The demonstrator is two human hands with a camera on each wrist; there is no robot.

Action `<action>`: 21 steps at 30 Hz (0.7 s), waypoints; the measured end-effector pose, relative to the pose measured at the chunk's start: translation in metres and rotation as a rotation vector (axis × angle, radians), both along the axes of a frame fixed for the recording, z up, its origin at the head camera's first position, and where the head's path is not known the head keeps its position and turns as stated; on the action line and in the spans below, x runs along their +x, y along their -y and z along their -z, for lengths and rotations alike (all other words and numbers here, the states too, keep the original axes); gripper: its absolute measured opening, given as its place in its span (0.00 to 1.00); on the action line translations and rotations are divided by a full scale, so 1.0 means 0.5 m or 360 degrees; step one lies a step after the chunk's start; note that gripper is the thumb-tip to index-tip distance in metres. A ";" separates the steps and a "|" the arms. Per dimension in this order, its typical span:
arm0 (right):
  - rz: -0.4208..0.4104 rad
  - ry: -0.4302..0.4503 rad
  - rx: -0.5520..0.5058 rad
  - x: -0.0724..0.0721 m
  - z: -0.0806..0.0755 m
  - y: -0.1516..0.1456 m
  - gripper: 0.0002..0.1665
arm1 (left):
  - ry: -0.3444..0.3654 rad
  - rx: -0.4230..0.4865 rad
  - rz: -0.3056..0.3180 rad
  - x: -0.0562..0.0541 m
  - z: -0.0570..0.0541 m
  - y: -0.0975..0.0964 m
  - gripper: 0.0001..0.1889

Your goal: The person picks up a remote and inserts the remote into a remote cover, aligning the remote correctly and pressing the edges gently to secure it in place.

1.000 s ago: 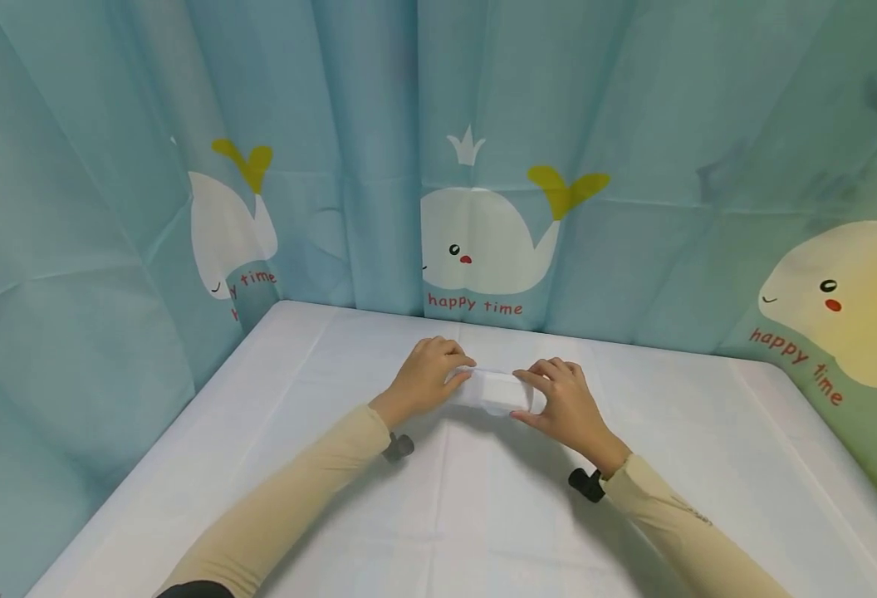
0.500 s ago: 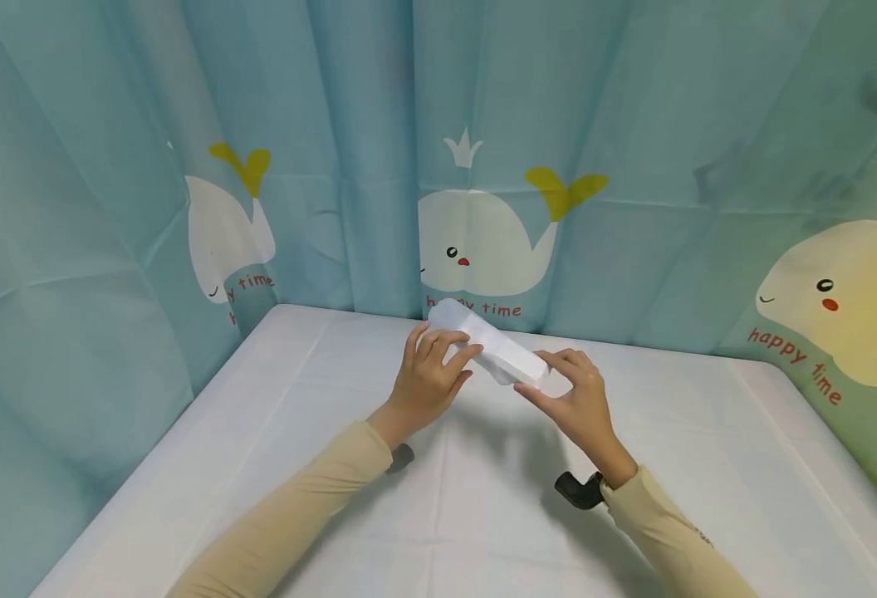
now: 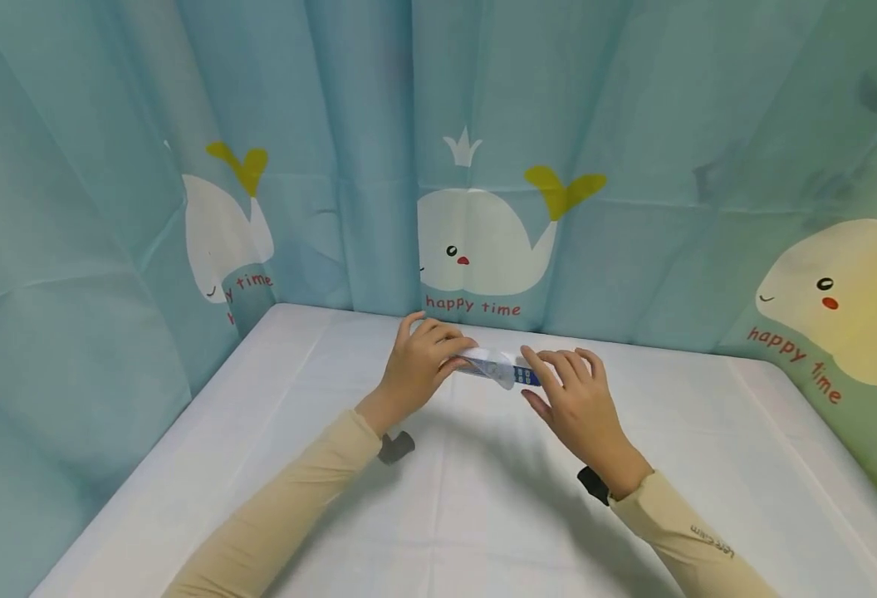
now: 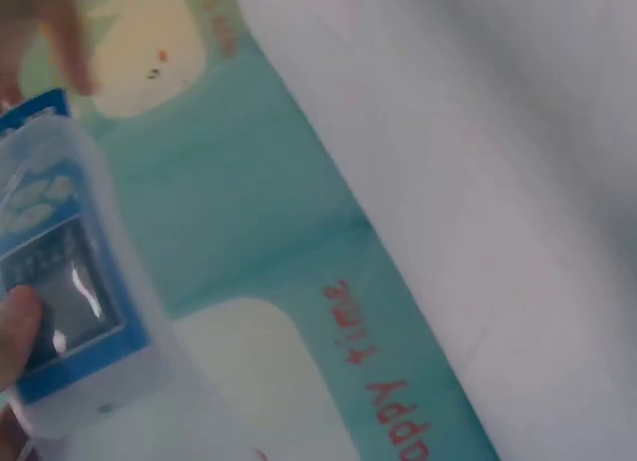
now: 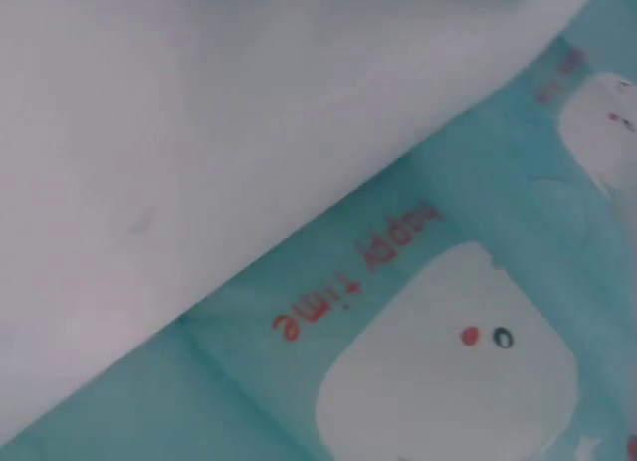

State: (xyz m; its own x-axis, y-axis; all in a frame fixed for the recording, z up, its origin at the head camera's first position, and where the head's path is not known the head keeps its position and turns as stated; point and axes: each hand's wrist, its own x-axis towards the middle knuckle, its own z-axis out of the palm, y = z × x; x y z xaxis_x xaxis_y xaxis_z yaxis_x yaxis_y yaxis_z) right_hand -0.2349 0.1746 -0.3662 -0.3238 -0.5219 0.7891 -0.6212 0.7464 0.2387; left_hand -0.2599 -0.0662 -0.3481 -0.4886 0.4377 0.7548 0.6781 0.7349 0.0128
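My left hand holds the left part of a slim blue printed box with thumb and fingers, above the table. A clear plastic sleeve covers most of it; the blue right end sticks out. In the left wrist view, the blue box shows a dark rectangular panel under the plastic, with my left thumb over it. My right hand is at the exposed end, thumb and forefinger spread around it; contact is unclear. Neither hand nor box shows in the right wrist view.
A white-covered table lies beneath both hands. Behind and beside it hangs a blue-green curtain with whale prints. A dark wrist mount sits below the left wrist, another dark mount at the right wrist.
The box has come down from its slant and turned so its blue printed face shows instead of white. My right hand has let go of the right end and spread its fingers.
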 end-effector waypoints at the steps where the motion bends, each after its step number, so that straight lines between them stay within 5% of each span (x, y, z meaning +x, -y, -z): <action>1: -0.0003 -0.0040 0.0025 -0.002 -0.002 -0.002 0.40 | 0.0118 -0.0006 0.0012 0.001 -0.005 0.001 0.13; 6: -0.0044 -0.0130 0.0093 -0.012 -0.009 -0.009 0.40 | 0.0595 0.0048 0.0069 0.001 -0.024 0.001 0.15; 9: -0.0068 -0.0103 0.0067 -0.015 -0.011 -0.011 0.41 | 0.0654 0.0140 0.0073 -0.001 -0.028 -0.002 0.16; 12: -0.0048 -0.0026 -0.0029 -0.017 -0.011 -0.008 0.41 | 0.0461 0.0243 0.0037 0.002 -0.025 -0.010 0.17; 15: -0.0002 0.0077 -0.0185 -0.016 -0.009 -0.001 0.38 | 0.0128 0.0272 -0.0008 0.009 -0.013 -0.022 0.16; 21: -0.0025 0.0196 -0.0498 -0.010 -0.012 0.018 0.33 | -0.0380 0.0009 -0.0049 0.028 0.015 -0.047 0.17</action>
State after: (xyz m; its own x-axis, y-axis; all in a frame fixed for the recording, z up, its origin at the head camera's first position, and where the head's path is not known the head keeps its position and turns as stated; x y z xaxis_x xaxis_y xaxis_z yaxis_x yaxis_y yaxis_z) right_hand -0.2401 0.1657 -0.3603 -0.4205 -0.2662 0.8674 -0.6430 0.7619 -0.0778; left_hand -0.2458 -0.0426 -0.3557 -0.3087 0.4211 0.8529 0.6397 0.7555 -0.1414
